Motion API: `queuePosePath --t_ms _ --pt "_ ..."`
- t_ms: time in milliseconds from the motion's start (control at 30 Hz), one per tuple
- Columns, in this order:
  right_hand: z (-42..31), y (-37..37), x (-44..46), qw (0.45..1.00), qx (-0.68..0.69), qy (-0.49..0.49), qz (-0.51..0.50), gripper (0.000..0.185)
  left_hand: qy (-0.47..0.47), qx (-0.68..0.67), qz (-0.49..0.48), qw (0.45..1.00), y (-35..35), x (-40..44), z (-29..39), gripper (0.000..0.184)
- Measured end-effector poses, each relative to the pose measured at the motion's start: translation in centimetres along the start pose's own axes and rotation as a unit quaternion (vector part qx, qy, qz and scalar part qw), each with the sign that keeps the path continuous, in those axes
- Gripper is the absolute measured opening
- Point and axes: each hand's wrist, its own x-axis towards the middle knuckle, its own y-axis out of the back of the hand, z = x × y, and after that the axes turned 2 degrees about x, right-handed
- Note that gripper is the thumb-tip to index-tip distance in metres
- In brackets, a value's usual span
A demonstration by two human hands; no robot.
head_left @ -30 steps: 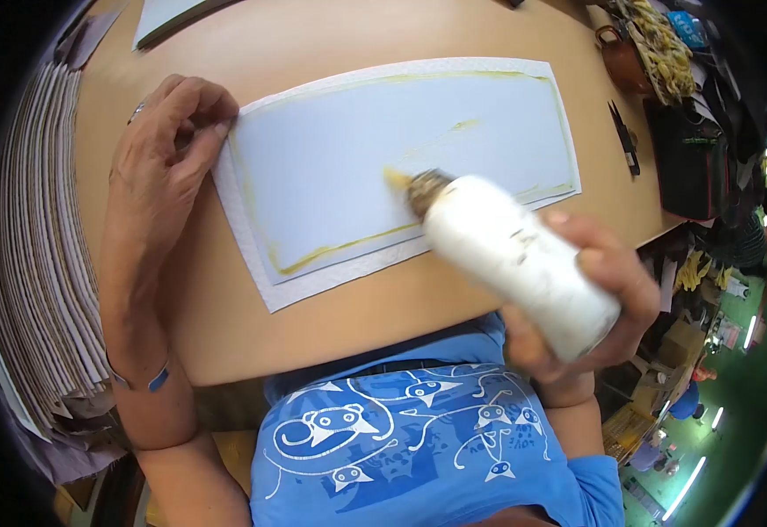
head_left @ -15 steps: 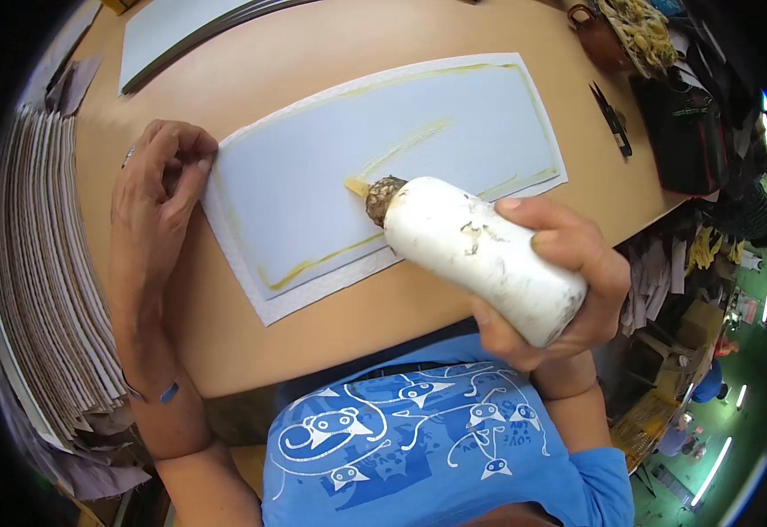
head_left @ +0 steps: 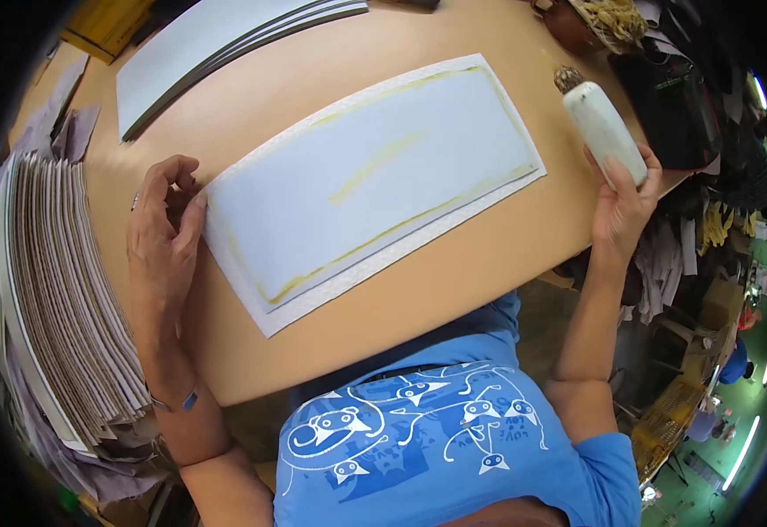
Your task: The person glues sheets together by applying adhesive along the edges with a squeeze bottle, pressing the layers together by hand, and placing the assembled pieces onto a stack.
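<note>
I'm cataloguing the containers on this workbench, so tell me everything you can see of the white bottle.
The bottle is long and rounded, with a smooth, off-white body that looks like plastic. Its neck is dark brown, rough and crusted; a tip beyond it cannot be made out clearly. It is tilted, neck pointing away from the person and slightly left, base nearer them. The right hand grips its lower end, near the black bag. Its contents are not visible.

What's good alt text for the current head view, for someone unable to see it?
The right hand holds a white bottle to the right of a pale panel streaked with yellow, which lies on a white sheet on a table. The left hand is at the sheet's left end.
</note>
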Motion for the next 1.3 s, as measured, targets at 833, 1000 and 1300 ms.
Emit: queuePosePath --t_ms 833,1000,1300 --pt "-0.3 -4.0 -3.1 0.893 -0.334 0.16 -0.257 0.033 0.124 -0.475 -0.122 0.863 2.1 -1.6 -1.9 0.03" --pt "-0.4 -3.7 -2.7 0.883 -0.358 0.139 -0.271 0.038 0.074 -0.475 -0.058 0.875 1.0 -4.6 -2.3 0.028" --pt "0.4 -3.8 -2.8 0.898 -0.329 0.114 -0.268 0.038 -0.028 -0.338 0.023 0.94 0.1 -6.4 -1.4 0.019"
